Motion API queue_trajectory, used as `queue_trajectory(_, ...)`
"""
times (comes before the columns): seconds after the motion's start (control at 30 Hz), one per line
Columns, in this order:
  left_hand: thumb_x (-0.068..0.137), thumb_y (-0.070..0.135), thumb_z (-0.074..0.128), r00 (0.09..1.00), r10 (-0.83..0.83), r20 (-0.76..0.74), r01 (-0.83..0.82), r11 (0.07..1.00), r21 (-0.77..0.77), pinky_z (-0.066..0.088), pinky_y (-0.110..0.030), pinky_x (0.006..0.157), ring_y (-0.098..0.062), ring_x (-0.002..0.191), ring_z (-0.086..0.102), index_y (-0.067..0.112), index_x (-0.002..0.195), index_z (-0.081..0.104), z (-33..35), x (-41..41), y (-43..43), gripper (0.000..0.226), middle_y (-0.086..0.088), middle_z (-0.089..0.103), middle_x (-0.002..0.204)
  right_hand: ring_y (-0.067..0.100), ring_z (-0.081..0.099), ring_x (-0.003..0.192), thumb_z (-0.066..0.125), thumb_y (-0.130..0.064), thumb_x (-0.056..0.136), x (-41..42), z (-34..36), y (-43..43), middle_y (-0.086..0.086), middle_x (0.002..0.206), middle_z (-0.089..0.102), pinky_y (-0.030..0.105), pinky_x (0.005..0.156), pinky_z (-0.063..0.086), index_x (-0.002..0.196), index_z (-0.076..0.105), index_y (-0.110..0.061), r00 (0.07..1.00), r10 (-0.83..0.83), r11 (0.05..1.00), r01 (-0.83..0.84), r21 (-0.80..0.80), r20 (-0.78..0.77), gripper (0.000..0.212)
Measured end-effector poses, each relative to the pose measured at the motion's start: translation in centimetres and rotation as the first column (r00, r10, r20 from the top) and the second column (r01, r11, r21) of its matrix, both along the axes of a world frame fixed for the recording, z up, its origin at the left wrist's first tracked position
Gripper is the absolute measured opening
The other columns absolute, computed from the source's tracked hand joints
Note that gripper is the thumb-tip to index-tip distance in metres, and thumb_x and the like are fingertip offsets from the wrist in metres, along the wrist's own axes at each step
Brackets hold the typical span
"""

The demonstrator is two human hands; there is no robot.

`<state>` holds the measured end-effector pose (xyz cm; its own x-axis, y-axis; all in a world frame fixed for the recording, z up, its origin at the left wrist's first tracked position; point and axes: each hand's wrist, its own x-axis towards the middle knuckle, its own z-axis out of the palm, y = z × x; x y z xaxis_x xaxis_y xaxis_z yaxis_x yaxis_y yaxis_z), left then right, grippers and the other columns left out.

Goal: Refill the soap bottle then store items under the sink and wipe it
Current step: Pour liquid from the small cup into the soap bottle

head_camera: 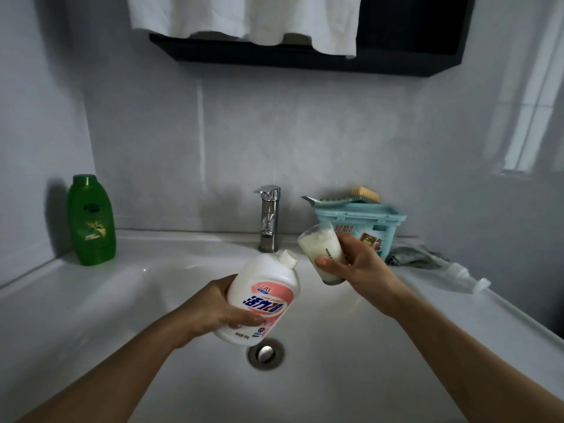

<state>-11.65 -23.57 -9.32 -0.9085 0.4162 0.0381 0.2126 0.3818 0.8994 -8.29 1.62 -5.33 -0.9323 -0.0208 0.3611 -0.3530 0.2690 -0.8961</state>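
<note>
My left hand (pixel 210 312) grips a white refill bottle (pixel 264 297) with a pink label, uncapped and tilted with its open neck toward the upper right, over the white sink basin (pixel 128 300). My right hand (pixel 355 265) holds a small clear soap bottle (pixel 320 248) with white liquid inside, tilted, its open top up and to the left, just right of the refill bottle's neck. The two openings are close but apart. A pump head (pixel 462 274) lies on the counter to the right.
A chrome faucet (pixel 269 219) stands behind the basin, the drain (pixel 265 353) below the bottles. A green bottle (pixel 91 221) stands at the back left. A teal box (pixel 363 232) with a brush on it and a grey rag (pixel 412 257) sit at the back right. A white towel (pixel 244 19) hangs above.
</note>
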Motion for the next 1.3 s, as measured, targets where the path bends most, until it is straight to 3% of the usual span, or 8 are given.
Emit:
queue_trajectory(0.17,0.062,0.012,0.087,1.000,0.004,0.003,-0.004,1.000,0.019,0.053,-0.023,0.062,-0.017,0.087,0.070,0.023,0.101,0.067,0.17,0.08,0.07,0.045,0.003,0.076,0.090,0.021,0.061,0.096,0.070,-0.036,0.066,0.06,-0.26,-0.14,0.007,0.104,0.064,0.037,0.080,0.055,0.117,0.055,-0.017,1.000,-0.023,0.998,0.023,0.056,0.004,0.056)
queue_trajectory(0.3,0.062,0.011,0.087,1.000,0.001,0.004,-0.001,1.000,0.027,0.052,-0.022,0.061,-0.015,0.085,0.070,0.023,0.100,0.068,0.13,0.12,0.08,0.044,0.004,0.076,0.089,0.023,0.061,0.099,0.071,-0.025,0.076,-0.05,-0.37,-0.08,0.007,0.105,0.064,0.042,0.084,0.055,0.116,0.055,-0.018,0.999,-0.033,0.997,0.033,0.066,0.003,0.044)
queue_trajectory(0.77,0.062,0.013,0.087,1.000,0.012,0.014,-0.012,0.999,0.039,0.053,-0.024,0.066,-0.017,0.089,0.070,0.024,0.101,0.067,0.24,0.26,0.22,0.045,0.004,0.076,0.091,0.015,0.059,0.103,0.070,-0.022,0.081,-0.07,-0.61,-0.07,-0.001,0.110,0.062,0.039,0.088,0.053,0.122,0.052,-0.020,0.997,-0.073,0.980,0.072,0.184,-0.002,0.045)
queue_trajectory(1.1,0.063,0.013,0.087,1.000,0.014,0.011,-0.014,1.000,0.022,0.053,-0.022,0.064,-0.012,0.085,0.070,0.026,0.101,0.067,0.09,0.24,0.21,0.045,0.006,0.076,0.089,0.014,0.059,0.098,0.071,-0.017,0.080,0.31,-0.30,-0.32,-0.001,0.106,0.062,0.028,0.078,0.055,0.120,0.053,-0.020,0.997,-0.071,0.982,0.071,0.173,-0.010,0.044)
queue_trajectory(1.3,0.063,0.015,0.087,1.000,0.007,0.015,-0.007,1.000,0.005,0.055,-0.027,0.070,-0.015,0.088,0.071,0.025,0.104,0.067,0.00,0.14,0.26,0.046,0.005,0.076,0.092,0.015,0.059,0.097,0.070,-0.015,0.081,0.30,-0.29,-0.43,0.001,0.105,0.061,0.023,0.070,0.053,0.120,0.053,-0.018,0.998,-0.065,0.984,0.066,0.167,-0.013,0.043)
